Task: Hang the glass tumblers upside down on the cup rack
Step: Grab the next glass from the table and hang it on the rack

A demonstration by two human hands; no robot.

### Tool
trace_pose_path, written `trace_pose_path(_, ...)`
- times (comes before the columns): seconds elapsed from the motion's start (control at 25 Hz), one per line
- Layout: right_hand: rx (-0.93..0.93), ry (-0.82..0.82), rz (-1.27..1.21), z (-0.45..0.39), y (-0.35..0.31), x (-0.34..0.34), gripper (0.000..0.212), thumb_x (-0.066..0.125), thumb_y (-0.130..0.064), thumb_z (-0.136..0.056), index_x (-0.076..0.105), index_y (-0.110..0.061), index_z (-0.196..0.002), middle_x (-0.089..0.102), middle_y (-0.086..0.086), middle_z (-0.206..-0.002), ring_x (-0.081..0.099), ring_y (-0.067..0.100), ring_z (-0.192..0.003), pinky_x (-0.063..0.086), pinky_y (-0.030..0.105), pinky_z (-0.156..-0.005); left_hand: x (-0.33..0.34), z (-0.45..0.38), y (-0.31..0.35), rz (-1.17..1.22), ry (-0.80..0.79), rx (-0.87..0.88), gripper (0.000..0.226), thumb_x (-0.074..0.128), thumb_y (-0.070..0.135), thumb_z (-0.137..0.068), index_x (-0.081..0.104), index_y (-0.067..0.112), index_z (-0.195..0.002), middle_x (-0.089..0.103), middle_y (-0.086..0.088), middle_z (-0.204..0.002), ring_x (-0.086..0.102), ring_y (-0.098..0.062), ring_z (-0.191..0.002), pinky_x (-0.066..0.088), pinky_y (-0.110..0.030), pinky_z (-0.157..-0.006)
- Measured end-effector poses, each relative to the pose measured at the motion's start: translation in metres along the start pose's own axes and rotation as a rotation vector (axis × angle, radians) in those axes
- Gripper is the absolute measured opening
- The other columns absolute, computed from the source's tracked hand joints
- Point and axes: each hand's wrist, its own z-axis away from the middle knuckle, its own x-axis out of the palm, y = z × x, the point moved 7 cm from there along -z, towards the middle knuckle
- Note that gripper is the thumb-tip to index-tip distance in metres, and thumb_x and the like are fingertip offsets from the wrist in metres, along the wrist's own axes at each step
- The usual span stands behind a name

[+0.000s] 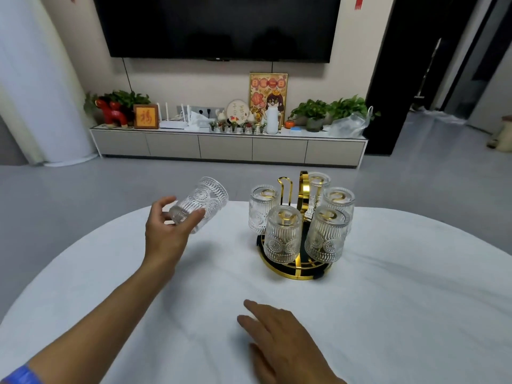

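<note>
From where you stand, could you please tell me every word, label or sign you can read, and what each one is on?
"福": on the small wooden frame on the cabinet.
"日進一日" or close to it: along the top of the poster; blurred, so uncertain.
Round plaque: handwritten characters, too blurred to read.
TV: a small logo under the screen, too small to read.
Tumblers, rack: no text seen.
</note>
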Motion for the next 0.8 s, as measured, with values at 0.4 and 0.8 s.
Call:
trace_pose_path(0.4, 0.356, 0.200, 0.332, -0.120, 0.097, -0.172, 0.045, 0.041, -0.031, -0.099, 0.038, -0.019, -0.143, 0.033, 0.003, -0.156, 0.036, 0.028, -0.133, 0.033, 0.046, -0.102, 0.043, 0.020, 0.056, 0.509, -0.058, -0.218, 0.057, 0.083, 0.022, -0.071, 0.052, 0.013, -0.117, 0.067, -0.012, -0.109, 0.070, -0.027, -0.089, 0.059, -0.032, -0.074)
trace_pose_path(0.8, 0.324, 0.161, 0.233, -0.131, 0.141, -0.149, 0.042, 0.040, -0.027, -0.100, 0.044, -0.026, -0.142, 0.045, -0.006, -0.150, 0.043, 0.027, -0.123, 0.040, 0.045, -0.094, 0.083, -0.030, 0.090, 0.278, -0.134, -0.040, 0.053, 0.087, 0.030, -0.064, 0.061, 0.023, -0.109, 0.068, -0.006, -0.109, 0.066, -0.024, -0.103, 0.054, -0.033, -0.073)
